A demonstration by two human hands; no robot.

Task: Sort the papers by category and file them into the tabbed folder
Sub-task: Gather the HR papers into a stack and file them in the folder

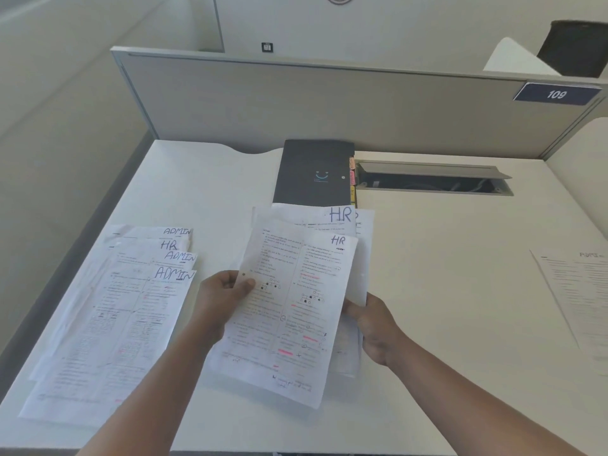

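1. Papers first: I see my left hand (227,292) pinching the left edge of a thin printed HR sheet (286,311), and my right hand (375,324) gripping the sheets at their right edge.
2. More HR sheets (342,218) lie underneath it.
3. Four fanned sheets (125,311), three marked ADMIN and one HR, lie left of my hands on the white surface (444,258).
4. One black rectangular tabbed folder (314,172) lies closed beyond the held sheet.

White laminate desk (444,258) with a recessed grey cable tray (434,177) at its rear. A fanned stack of printed sheets marked ADMIN and HR (125,311) lies at left, a closed black tabbed folder (312,172) at rear centre, and a single printed sheet (579,291) at the right edge.
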